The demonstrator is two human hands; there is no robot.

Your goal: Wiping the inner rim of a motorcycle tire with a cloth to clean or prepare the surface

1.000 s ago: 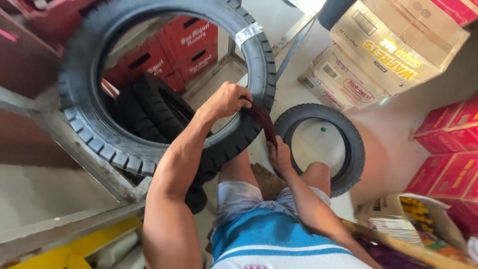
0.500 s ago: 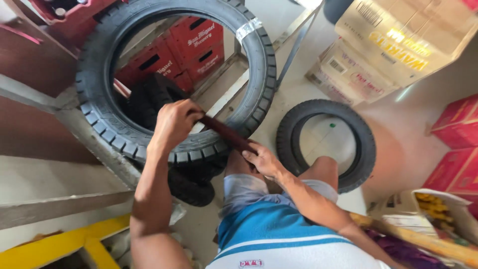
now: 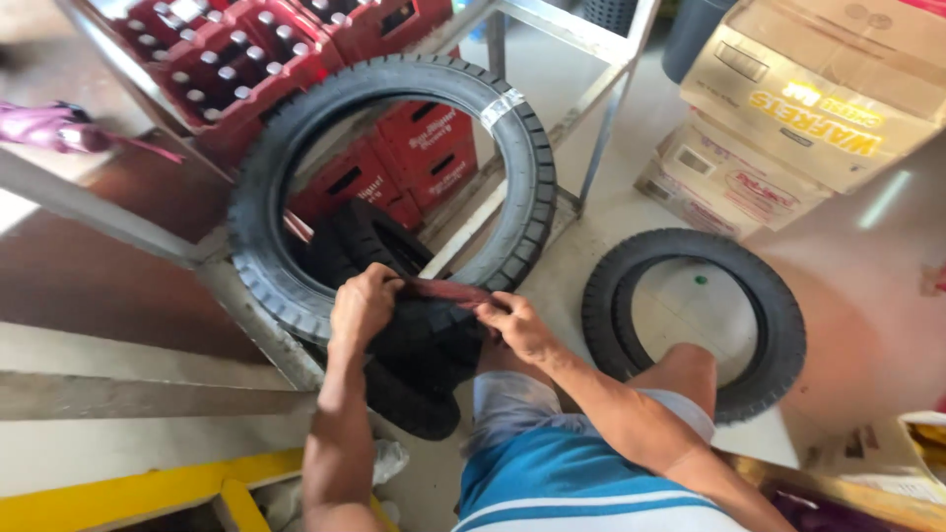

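Hands gripping a maroon strip at a tyre's lower edge.
Left hand [image 3: 363,307] and right hand [image 3: 517,325] fingers clench the strip [image 3: 443,292] against the upright tyre [image 3: 394,187]; another tyre [image 3: 690,320] lies on the floor, white label [image 3: 502,106] above, red crates [image 3: 227,59] and tan cartons [image 3: 788,108] beyond.

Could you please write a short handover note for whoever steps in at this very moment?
Left hand and right hand each pinch one end of a dark red strip, stretched across the lower bead of the upright tyre leaning on the metal rack. More tyres sit behind it; another tyre lies flat on the floor. Done: strip gripped at both ends. Left: unclear from this view; keep both grips.
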